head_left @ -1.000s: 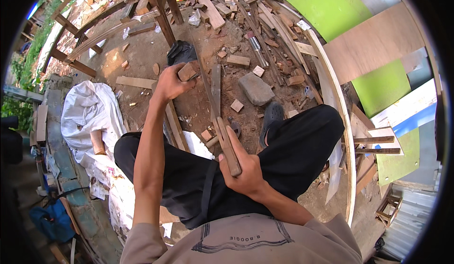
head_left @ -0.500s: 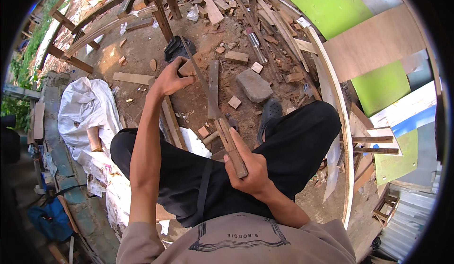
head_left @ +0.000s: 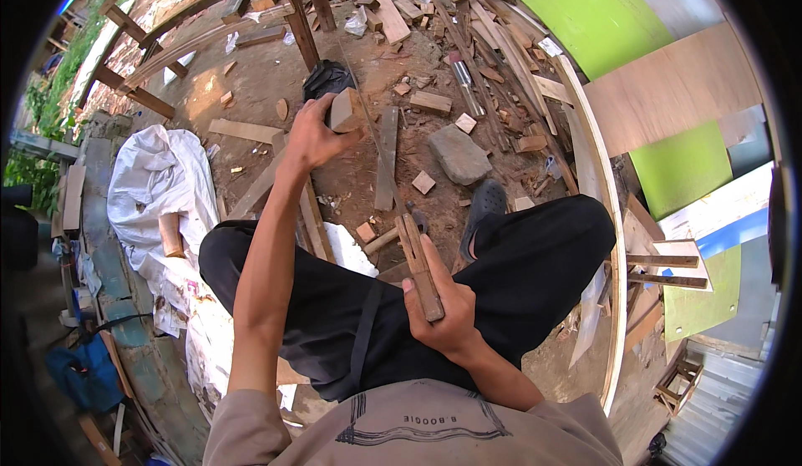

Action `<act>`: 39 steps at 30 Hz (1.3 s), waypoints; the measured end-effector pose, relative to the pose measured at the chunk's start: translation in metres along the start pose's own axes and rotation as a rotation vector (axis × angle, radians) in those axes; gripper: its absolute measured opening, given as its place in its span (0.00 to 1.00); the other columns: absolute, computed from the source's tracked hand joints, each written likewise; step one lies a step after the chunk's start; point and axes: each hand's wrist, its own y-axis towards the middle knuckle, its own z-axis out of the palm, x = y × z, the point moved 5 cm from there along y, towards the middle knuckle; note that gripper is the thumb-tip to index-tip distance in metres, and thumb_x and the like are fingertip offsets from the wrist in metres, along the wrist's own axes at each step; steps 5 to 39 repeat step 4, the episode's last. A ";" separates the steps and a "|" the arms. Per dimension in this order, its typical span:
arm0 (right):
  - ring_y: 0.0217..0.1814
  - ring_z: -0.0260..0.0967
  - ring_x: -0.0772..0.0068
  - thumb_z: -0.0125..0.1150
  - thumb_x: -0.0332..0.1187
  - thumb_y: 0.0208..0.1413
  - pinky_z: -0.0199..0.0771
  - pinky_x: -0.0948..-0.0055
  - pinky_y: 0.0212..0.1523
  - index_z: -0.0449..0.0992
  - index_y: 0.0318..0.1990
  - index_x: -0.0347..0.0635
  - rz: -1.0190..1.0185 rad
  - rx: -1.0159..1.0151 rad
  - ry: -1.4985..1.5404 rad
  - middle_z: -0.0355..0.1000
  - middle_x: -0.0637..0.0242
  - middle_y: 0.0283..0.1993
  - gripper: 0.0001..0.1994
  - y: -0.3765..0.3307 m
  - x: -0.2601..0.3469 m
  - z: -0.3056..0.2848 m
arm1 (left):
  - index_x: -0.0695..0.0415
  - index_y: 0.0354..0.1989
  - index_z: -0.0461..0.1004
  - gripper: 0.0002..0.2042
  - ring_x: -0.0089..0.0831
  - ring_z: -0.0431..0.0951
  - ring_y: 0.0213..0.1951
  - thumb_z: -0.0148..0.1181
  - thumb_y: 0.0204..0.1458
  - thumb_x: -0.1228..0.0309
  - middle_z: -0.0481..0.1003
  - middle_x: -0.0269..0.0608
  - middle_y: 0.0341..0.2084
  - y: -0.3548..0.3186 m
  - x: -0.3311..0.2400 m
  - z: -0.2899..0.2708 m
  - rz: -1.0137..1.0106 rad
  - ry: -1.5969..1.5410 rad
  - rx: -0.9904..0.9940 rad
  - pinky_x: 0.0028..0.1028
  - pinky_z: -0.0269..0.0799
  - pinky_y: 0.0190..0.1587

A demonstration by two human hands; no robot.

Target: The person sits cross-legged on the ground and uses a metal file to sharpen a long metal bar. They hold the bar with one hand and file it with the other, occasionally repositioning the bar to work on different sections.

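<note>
My left hand (head_left: pixel 311 139) is closed around a squared wooden block (head_left: pixel 343 112), ahead of my left knee. In my right hand (head_left: pixel 447 311), low between my thighs, is the wooden handle of what looks like a handsaw (head_left: pixel 419 270). Its long thin blade, seen nearly edge-on, points forward and slightly left, passing along the right end of the block. Whether the teeth touch the wood is hard to tell. Just beyond the block lies a black plastic bag (head_left: pixel 328 80).
Offcuts, a grey stone (head_left: pixel 459 153) and a narrow board (head_left: pixel 387 157) lie on the dirt before me. A white sack (head_left: pixel 159 182) is at left. Wooden frame legs (head_left: pixel 301 27) stand ahead. A long curved wooden strip (head_left: pixel 616 257) and green sheets (head_left: pixel 685 161) are at right.
The saw has turned from showing some blade face to nearly edge-on, and its handle has moved slightly right and nearer to me. My left hand still grips the block. The whole view has shifted slightly.
</note>
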 end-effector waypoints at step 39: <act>0.35 0.83 0.53 0.64 0.23 0.54 0.81 0.68 0.32 0.63 0.65 0.21 0.020 0.042 -0.003 0.78 0.38 0.47 0.31 -0.001 -0.003 0.002 | 0.57 0.59 0.73 0.37 0.51 0.75 0.50 0.74 0.36 0.57 0.77 0.56 0.46 -0.004 0.005 0.003 -0.073 0.043 -0.052 0.42 0.69 0.56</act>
